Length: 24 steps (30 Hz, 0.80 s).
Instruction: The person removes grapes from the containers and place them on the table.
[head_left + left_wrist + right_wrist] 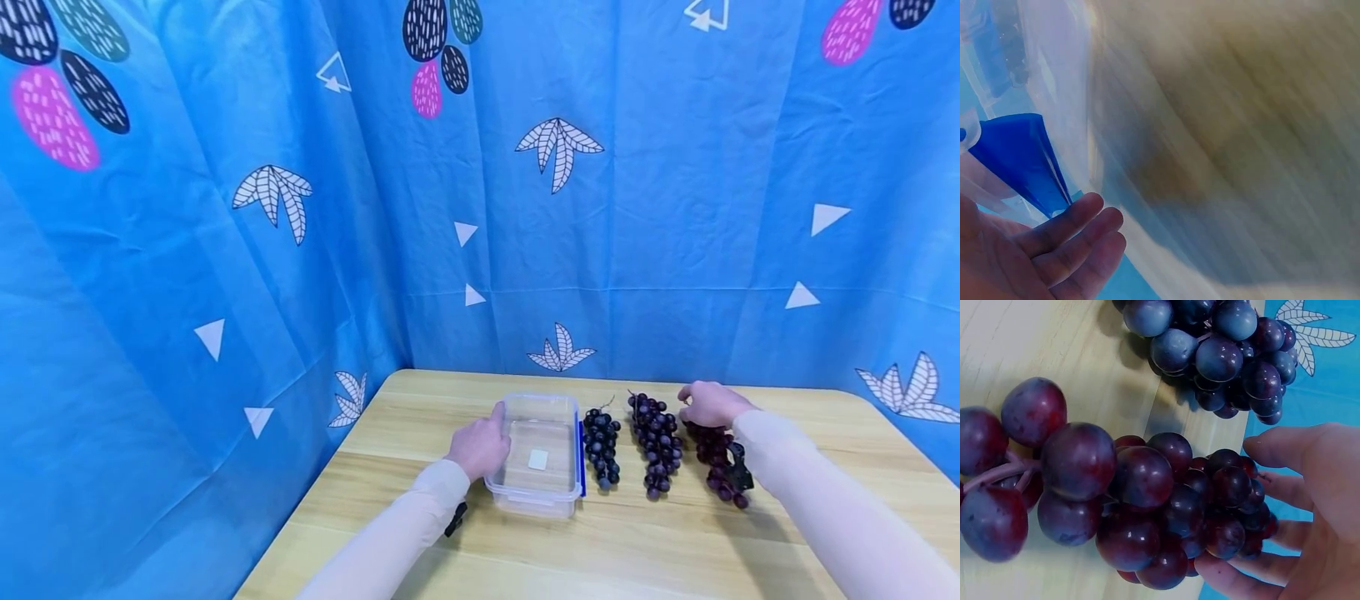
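A clear rectangular plastic container stands on the table, a small white square showing on its bottom. Blue strips run along its sides; the left one is a hanging latch flap in the left wrist view. My left hand holds the container's left wall, several fingers outside, below the flap. To the right lie three bunches of dark grapes: a small blackish bunch, a middle bunch and a reddish-purple bunch. Around the stem end of the reddish bunch, my right hand is spread, thumb apart from the grapes.
The light wooden table carries all of these things. Blue patterned curtain hangs behind the table and along its left side. Each wrist wears a dark camera; the right one is above the reddish bunch.
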Available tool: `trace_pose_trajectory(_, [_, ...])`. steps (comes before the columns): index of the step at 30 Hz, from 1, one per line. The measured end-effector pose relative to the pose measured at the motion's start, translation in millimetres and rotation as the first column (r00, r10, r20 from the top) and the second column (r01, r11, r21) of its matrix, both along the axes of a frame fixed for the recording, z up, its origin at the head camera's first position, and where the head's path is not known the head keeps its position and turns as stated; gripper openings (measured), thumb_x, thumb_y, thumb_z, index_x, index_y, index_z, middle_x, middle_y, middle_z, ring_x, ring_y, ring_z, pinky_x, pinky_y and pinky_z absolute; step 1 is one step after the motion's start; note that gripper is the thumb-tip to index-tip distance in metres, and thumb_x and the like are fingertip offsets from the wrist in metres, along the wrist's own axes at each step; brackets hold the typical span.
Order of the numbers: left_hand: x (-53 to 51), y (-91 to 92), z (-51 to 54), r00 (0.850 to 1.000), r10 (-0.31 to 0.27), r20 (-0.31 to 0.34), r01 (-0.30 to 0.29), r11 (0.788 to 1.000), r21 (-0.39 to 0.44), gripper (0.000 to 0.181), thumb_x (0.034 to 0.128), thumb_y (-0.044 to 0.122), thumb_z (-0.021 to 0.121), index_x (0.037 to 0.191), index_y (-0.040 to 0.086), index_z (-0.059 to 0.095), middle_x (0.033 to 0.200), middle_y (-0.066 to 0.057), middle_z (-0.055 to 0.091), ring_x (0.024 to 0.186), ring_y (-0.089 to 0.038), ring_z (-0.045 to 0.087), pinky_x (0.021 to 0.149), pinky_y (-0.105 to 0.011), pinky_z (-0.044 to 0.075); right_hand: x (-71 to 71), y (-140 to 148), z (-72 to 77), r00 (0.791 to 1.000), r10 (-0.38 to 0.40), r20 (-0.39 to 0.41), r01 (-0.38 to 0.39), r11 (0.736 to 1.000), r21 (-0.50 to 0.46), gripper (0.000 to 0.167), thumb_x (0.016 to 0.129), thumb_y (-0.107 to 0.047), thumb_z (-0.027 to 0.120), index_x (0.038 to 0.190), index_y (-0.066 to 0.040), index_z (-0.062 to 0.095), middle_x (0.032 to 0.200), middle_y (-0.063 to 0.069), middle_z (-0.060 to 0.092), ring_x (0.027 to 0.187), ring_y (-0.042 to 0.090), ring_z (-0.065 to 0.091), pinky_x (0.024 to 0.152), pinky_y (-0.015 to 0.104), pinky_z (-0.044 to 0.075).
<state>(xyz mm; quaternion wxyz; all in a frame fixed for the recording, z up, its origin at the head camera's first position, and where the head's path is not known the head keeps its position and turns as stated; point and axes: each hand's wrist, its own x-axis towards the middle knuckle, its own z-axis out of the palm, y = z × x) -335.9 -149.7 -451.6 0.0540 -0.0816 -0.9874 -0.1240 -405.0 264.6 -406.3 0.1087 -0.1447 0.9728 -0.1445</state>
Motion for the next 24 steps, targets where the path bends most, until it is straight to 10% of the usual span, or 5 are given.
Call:
trace_pose_trajectory(12, [0.1, -1.7, 5.4, 1.000, -0.029, 0.007, 0.029, 1.000, -0.002, 0.062, 0.0963, 0.029, 0.057, 0.152, 0.007, 0.040, 0.088, -0.011, 0.070, 0.059, -0.019, 0.056, 0.047, -0.034, 0.045, 19.4, -6, 9.3, 0.983, -0.019, -0.185, 0.029, 0.998, 0.055, 0.047, 0.093, -0.024, 0.065, 0.130, 0.005, 0.062, 0.130, 0.035, 0.057, 0.116, 0.055, 0.055, 0.085, 0.063, 0.050])
trace_pose_trajectory(17, [1.8, -4.2, 12.3, 0.997, -0.022, -0.069, 0.017, 0.998, -0.068, 0.064, 0.0942, 0.039, 0.060, 0.149, 0.009, 0.047, 0.113, -0.013, 0.070, 0.099, -0.029, 0.067, 0.077, -0.045, 0.056, 29.7, -18, 13.2, 0.948, 0.021, -0.319, -0.006, 0.999, 0.050, 0.050, 0.093, -0.031, 0.067, 0.131, 0.001, 0.063, 0.136, 0.036, 0.052, 0.121, 0.056, 0.052, 0.090, 0.069, 0.046])
trace_pose_trajectory(24, [7.9, 2.9, 22.7, 0.993, -0.114, -0.020, 0.111, 0.985, -0.133, 0.077, 0.0942, 0.064, 0.046, 0.159, 0.025, 0.032, 0.165, -0.012, 0.029, 0.153, -0.036, 0.021, 0.115, -0.071, 0.018, 50.2, -39, 17.6, 0.927, 0.102, -0.361, -0.094, 0.995, 0.041, 0.085, 0.093, -0.073, 0.047, 0.151, -0.011, 0.048, 0.160, 0.029, 0.028, 0.146, 0.051, 0.026, 0.110, 0.078, 0.015])
